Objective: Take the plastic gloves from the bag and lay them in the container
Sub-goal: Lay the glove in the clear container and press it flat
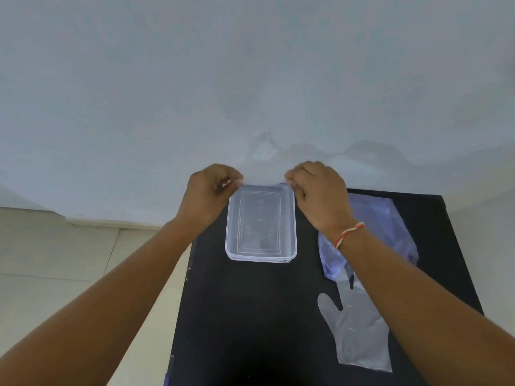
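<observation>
Lower right, one glove (pixel 359 335) lies flat on our black surface (pixel 250 316), just below the bag (pixel 390 218). At centre frame our left hand (pixel 209 193) and right hand (pixel 320 196) each pinch a second glove (pixel 263 174), grip clamped, above the container (pixel 260 227).

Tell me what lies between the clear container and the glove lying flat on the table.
In the head view, only bare black table separates the container from the flat glove.
</observation>
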